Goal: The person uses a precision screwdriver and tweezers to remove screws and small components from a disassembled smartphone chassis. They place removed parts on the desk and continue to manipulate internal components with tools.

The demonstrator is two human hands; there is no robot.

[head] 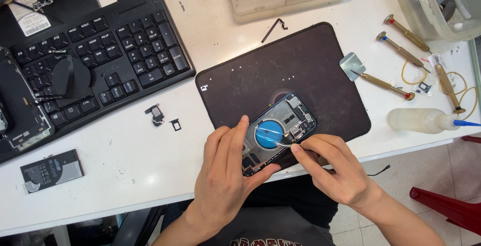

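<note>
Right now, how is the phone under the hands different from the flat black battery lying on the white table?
The phone lies open on the dark mat, with a blue disc and small parts showing inside; the battery is a closed black slab on the bare table. The left hand steadies the phone while the right hand works on it with a thin tool; nothing touches the battery. Both lie flat.

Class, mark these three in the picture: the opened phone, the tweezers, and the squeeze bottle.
opened phone (280,126), head view, on its upper inner frame.
tweezers (286,143), head view, on the metal tip.
squeeze bottle (418,120), head view, on its pale body.
</note>
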